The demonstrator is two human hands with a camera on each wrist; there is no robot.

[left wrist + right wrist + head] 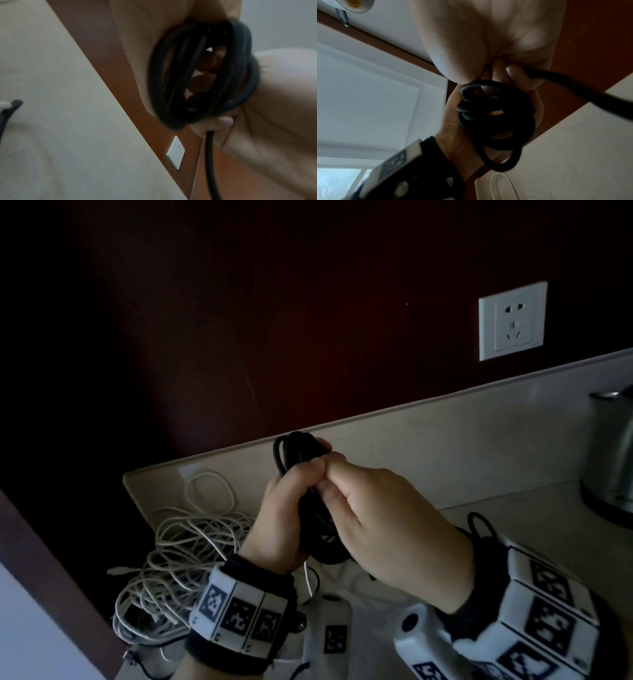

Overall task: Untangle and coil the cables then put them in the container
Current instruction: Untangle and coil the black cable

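Note:
A black cable (pixel 297 451) is wound into a coil, and my left hand (pixel 291 491) grips it upright above the counter. My right hand (pixel 337 477) presses against the left one and pinches a loose strand of the same cable. In the left wrist view the coil (pixel 197 75) shows fingers through its middle, and a strand (pixel 211 162) hangs down from it. The right wrist view shows the coil (pixel 496 121) in the left palm and a strand (pixel 573 85) running off to the right. A tangle of white cables (pixel 185 546) lies on the counter at the left. No container is in view.
A metal kettle (pixel 613 453) stands on the counter (pixel 513 501) at the right. A white wall socket (pixel 512 321) sits on the dark red wall above the backsplash. More black cable (pixel 479 522) loops on the counter behind my right wrist.

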